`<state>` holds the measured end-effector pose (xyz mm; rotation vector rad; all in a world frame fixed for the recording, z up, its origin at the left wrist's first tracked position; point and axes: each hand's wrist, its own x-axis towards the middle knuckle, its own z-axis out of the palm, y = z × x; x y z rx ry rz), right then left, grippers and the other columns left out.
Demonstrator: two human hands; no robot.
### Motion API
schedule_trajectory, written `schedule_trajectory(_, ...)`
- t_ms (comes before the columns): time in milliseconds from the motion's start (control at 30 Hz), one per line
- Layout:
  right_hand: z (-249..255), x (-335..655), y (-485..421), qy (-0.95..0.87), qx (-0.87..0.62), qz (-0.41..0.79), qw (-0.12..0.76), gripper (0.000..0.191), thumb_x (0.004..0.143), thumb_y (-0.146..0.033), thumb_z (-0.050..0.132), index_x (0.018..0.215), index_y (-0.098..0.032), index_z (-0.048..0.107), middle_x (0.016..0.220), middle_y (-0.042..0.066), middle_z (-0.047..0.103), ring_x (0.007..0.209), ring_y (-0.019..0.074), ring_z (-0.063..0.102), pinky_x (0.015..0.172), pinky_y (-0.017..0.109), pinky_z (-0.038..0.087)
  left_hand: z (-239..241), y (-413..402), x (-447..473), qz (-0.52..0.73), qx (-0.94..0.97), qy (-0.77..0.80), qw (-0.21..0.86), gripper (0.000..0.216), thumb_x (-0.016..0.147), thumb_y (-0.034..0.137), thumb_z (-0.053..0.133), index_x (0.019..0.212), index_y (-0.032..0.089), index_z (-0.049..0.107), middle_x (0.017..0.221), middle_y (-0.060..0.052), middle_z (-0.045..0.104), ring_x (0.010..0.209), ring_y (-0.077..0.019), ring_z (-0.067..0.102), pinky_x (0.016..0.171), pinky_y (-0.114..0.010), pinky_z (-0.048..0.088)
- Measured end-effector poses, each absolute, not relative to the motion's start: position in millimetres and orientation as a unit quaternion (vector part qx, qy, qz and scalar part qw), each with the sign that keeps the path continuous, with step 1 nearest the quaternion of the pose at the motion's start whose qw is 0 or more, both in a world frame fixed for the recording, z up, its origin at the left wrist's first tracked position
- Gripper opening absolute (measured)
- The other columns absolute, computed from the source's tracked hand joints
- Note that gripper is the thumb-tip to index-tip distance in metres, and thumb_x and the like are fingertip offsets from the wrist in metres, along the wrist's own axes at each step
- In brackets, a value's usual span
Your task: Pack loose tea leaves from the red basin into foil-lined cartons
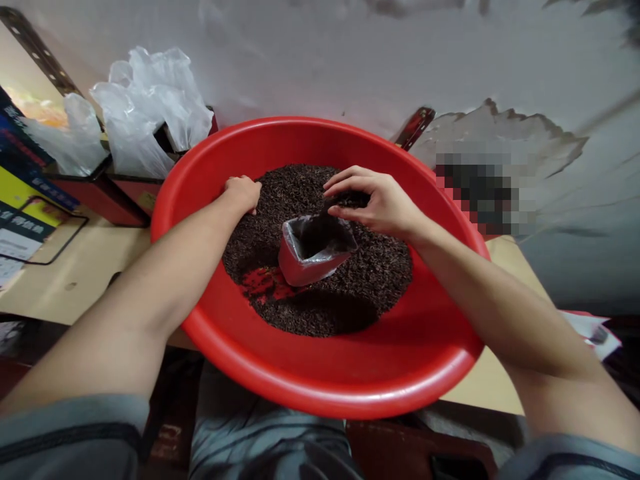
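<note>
A wide red plastic basin (325,397) holds a heap of dark, dry, loose bits (385,267) that look like tea leaves. Standing in the heap, slightly tilted, is a small reddish packet (305,270) with a clear plastic liner and an open top; dark material shows inside. My right hand (383,200) hovers just above the packet's far right side, thumb and fingers curved and apart, with dark bits below the fingertips. At the heap's left edge, my left hand (243,195) is closed, fingers curled down; whatever is within them is hidden.
Dark red boxes (105,200) with clear plastic bags (150,100) sticking out stand at the back left. Printed packaging (25,193) lies at the far left. The basin rests on a light wooden table (55,287) against a peeling wall (310,60). Right of it is a blurred-out patch.
</note>
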<state>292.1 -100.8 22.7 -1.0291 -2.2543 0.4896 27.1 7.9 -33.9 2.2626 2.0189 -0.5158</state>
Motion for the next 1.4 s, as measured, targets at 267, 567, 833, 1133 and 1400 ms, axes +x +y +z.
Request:
schedule_trajectory(267,11,287,-101,-0.844,-0.338,0.23,0.346,0.018,0.093,-0.039,0.07,0.092,-0.024,0.079,0.104,0.007,0.078,0.097,0.022,0.072,0.094,0.043,0.058,-9,6,21,-0.155,0.75,0.641,0.053,0.053,0.071,0.018,0.084,0.123,0.029,0.08,0.118,-0.007,0.082,0.098,-0.0265,0.078,0.081,-0.029,0.063)
schedule_trajectory(567,22,281,-109,-0.822,-0.369,0.184,0.392,0.02,0.093,-0.039,0.067,0.099,-0.025,0.08,0.105,0.006,0.077,0.094,0.0202,0.07,0.089,0.038,0.059,57,-41,40,0.057,0.85,0.476,0.219,0.053,0.08,0.043,0.079,0.131,0.026,0.078,0.105,-0.003,0.08,0.095,-0.0231,0.076,0.08,-0.029,0.057)
schedule_trajectory(833,18,327,-72,-0.771,-0.55,0.091,0.309,0.039,0.097,-0.048,0.059,0.117,-0.022,0.08,0.116,0.009,0.076,0.103,0.0261,0.071,0.096,0.043,0.058,62,-82,72,0.05,0.9,0.359,0.244,0.042,0.076,0.027,0.077,0.118,0.023,0.083,0.096,-0.002,0.081,0.093,-0.0226,0.075,0.082,-0.03,0.056)
schedule_trajectory(1133,-43,372,-30,-0.73,-0.663,0.095,-0.138,0.091,0.082,-0.051,0.082,0.162,-0.022,0.048,0.149,0.019,0.059,0.132,0.0393,0.062,0.113,0.047,0.048,52,-86,80,0.044,0.914,0.3,0.271,0.039,0.075,0.014,0.076,0.111,0.025,0.086,0.118,-0.002,0.082,0.11,-0.0213,0.075,0.096,-0.026,0.055)
schedule_trajectory(1400,-51,363,-20,-0.768,-0.625,0.061,-0.128,0.063,0.072,-0.032,0.092,0.133,-0.026,0.074,0.107,0.009,0.077,0.111,0.0321,0.07,0.1,0.044,0.054,53,-85,77,0.053,0.891,0.368,0.259,0.041,0.085,0.023,0.071,0.124,0.027,0.082,0.117,-0.003,0.083,0.11,-0.0238,0.075,0.095,-0.033,0.059)
